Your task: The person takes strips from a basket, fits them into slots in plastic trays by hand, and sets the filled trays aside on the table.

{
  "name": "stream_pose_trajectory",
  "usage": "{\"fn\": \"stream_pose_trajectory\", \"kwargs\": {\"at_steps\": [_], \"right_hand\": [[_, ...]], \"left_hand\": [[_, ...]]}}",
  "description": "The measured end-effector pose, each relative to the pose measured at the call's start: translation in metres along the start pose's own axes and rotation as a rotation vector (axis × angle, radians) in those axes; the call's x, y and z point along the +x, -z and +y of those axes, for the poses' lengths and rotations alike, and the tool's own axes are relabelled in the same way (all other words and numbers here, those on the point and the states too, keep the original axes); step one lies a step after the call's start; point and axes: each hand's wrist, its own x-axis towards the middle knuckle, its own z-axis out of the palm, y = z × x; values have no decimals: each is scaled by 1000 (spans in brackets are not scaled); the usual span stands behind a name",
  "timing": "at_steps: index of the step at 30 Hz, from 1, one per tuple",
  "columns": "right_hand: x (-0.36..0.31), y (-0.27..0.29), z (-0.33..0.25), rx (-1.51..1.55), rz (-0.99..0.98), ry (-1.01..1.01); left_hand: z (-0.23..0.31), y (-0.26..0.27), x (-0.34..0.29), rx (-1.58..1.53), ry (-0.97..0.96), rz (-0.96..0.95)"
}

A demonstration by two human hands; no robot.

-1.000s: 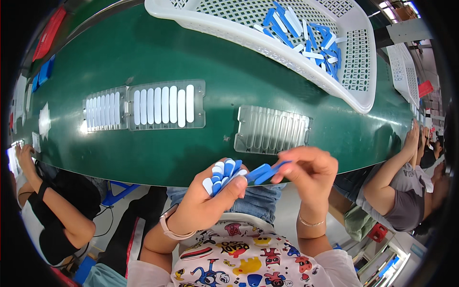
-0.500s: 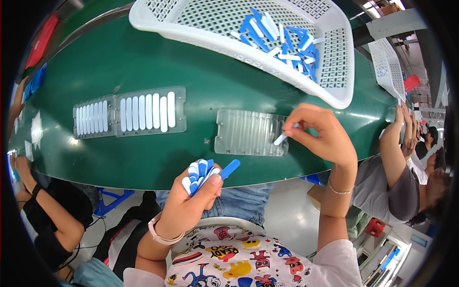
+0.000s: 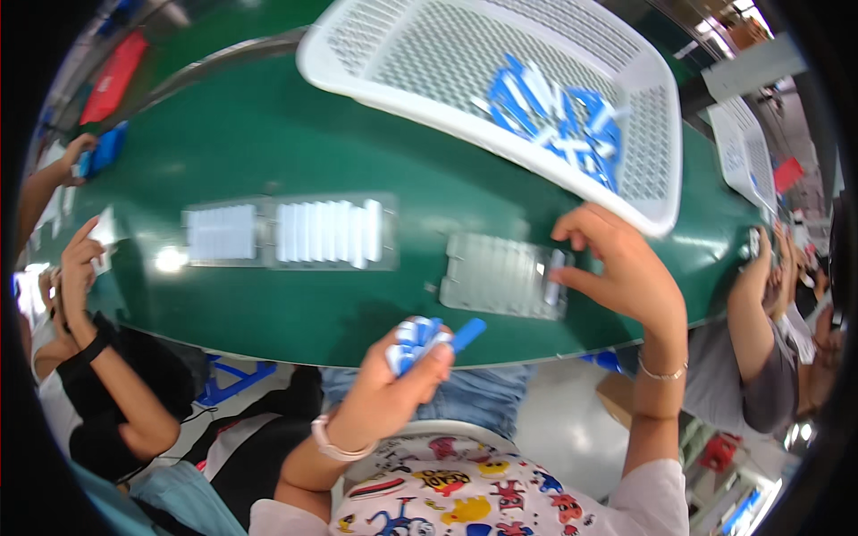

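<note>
My left hand [image 3: 400, 380] is closed round a bunch of small blue and white plastic strips [image 3: 413, 341], one blue strip poking out to the right. My right hand [image 3: 621, 266] is over the right end of a clear slotted tray [image 3: 496, 279], thumb and forefinger apart. One white strip [image 3: 555, 279] lies in the tray's end slot, beside the thumb tip; the other slots hold nothing visible. To the left, two joined clear tray sections hold rows of white strips [image 3: 326, 230] and narrower-looking ones [image 3: 221, 234]. The picture is slightly blurred.
A white perforated basket [image 3: 402, 103] with loose blue and white strips [image 3: 559, 121] stands on the green table [image 3: 223, 134] at the far side. Another person's hand [image 3: 80, 259] is at the left edge; a co-worker's arm [image 3: 755, 295] is at the right.
The white strip went from my right fingertips into the tray's end slot, and those fingers spread. The whole view shifted, moving the scene right and slightly down. A person's hand at left rose.
</note>
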Motion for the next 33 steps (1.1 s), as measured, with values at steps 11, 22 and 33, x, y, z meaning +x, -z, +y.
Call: {"fn": "stream_pose_trajectory", "kwargs": {"at_steps": [11, 22, 33], "right_hand": [[-12, -11, -1, 187, 76, -128], [-44, -47, -47, 631, 186, -11], [-58, -70, -11, -411, 606, 163]], "left_hand": [[1, -3, -1, 86, -63, -93], [-5, -27, 3, 209, -132, -119], [3, -21, 15, -214, 191, -313]]}}
